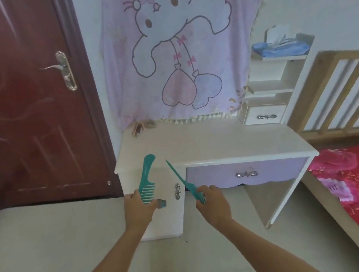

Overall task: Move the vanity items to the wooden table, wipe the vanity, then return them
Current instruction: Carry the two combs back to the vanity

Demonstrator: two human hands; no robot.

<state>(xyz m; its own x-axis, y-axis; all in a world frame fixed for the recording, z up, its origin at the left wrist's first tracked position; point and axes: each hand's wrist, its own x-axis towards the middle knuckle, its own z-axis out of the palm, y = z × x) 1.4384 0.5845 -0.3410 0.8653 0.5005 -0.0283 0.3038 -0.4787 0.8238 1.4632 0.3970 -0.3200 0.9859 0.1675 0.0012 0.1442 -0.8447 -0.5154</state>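
Evidently mid-carry: the left hand [137,206] gripped a wide comb [147,175] and the right hand [208,197] a tail comb [180,177], both before the vanity worktop [210,145]. Leaving or returning, I could not tell; next probably came laying them flat.

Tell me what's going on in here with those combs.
A person stands facing the white vanity with a teal comb in each hand. The left hand grips a wide-tooth comb by its teeth, handle pointing up. The right hand grips a tail comb by its toothed end, tail pointing up. Both combs are held in front of the vanity, not resting on it. A few small hair accessories lie at its back left corner.
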